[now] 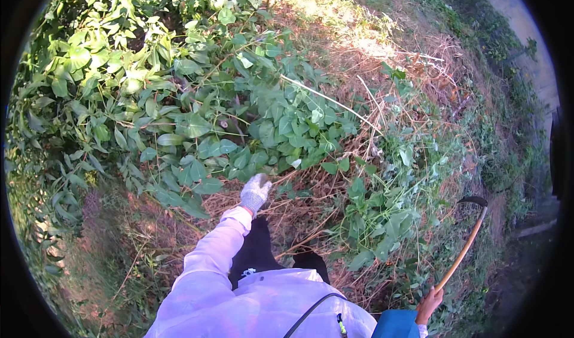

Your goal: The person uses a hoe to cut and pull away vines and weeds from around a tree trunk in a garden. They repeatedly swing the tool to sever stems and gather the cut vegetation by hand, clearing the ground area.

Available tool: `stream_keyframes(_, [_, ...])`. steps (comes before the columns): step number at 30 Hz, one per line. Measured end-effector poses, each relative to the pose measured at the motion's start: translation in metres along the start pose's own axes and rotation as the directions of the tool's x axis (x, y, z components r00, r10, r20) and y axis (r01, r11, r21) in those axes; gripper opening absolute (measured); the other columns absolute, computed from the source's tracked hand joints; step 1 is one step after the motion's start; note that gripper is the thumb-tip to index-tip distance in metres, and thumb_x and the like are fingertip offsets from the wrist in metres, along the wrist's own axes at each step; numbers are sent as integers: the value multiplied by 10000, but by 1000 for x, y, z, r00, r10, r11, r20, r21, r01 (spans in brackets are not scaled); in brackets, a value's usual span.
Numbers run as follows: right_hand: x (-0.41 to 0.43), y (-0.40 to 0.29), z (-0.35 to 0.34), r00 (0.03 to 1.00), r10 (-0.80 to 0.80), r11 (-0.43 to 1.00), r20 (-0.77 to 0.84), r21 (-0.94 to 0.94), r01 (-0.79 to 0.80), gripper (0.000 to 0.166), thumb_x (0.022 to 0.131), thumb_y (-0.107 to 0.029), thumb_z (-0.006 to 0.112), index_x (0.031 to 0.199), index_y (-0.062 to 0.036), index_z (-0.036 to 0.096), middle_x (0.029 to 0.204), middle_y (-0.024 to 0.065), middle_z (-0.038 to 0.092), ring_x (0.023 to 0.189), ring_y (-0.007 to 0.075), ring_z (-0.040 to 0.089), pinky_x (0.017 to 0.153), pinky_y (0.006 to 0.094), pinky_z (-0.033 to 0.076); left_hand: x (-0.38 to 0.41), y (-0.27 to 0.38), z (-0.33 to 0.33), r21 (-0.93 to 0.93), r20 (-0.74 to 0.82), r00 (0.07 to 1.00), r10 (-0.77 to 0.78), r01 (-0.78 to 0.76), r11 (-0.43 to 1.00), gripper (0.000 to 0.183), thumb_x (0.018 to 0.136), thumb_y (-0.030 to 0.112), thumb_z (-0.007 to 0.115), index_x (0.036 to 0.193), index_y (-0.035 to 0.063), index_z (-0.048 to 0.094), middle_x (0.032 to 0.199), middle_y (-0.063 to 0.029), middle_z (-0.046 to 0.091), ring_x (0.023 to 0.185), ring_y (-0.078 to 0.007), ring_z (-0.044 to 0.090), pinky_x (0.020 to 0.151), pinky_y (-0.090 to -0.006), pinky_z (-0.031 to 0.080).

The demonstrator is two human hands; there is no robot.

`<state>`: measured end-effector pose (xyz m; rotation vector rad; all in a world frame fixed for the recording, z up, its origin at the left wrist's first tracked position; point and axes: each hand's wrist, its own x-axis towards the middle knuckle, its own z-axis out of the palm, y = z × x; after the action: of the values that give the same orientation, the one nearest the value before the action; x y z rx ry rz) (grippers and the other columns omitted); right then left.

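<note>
In a grey knit glove, my left hand (255, 193) reaches forward at the lower edge of a mass of leafy green vines (287, 127). Its fingertips are blurred, and I cannot tell whether they grip a stem. My right hand (429, 303), without a glove, is closed around the lower end of a long wooden handle (462, 257). This handle belongs to a sickle, whose dark curved blade (474, 200) is held out to the right, away from the vines by my left hand.
Dry straw and stalks (309, 212) cover the ground around my dark-trousered legs (253, 248). Cut-looking vines (381, 221) lie tangled to the right, with a long pale stick (329, 100) ahead. Dense foliage (89, 91) rises at the left. A paved surface (515, 6) shows at far right.
</note>
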<state>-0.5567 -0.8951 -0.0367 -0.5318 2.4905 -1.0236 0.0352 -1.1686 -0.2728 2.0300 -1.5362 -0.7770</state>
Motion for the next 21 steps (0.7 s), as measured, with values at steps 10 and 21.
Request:
stream_keyframes(10, [-121,-31,68,970,-11,987,241,-151,48,190,723,-38,622,855,-68,488,595,-7,448,426,74,378,372,239,308,97,-73,-6,482,100,904,-415,321,815,450,798,265,544,1133,-35,547,1008,-201,626,962,-340,596,848,-363,479])
stream_keyframes(21, [-127,-67,206,604,116,754,788,-466,463,257,676,-115,672,860,-12,526,593,124,506,542,157,437,528,327,415,69,-119,-48,515,338,743,-578,368,774,413,888,346,500,1174,52,557,1226,-172,527,1048,-345,539,892,-402,424])
